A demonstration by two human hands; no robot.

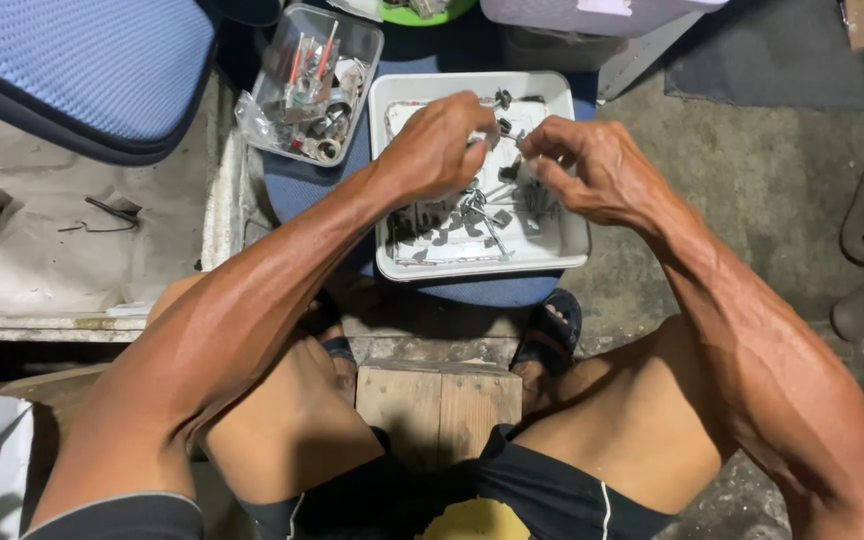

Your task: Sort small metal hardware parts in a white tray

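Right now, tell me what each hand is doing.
Left hand: closed, pinching a small metal part over the white tray.
Right hand: closed, fingers pinched on the same small part.

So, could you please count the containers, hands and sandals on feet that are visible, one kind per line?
White rectangular plastic tray of small metal parts: 1
Clear plastic box of mixed hardware: 1
Bare hands, left hand and right hand: 2
Dark sandals, one and another: 2
Total: 6

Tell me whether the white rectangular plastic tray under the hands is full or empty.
Partly filled: the white rectangular plastic tray holds scattered small grey metal parts, with bare white bottom showing between them.
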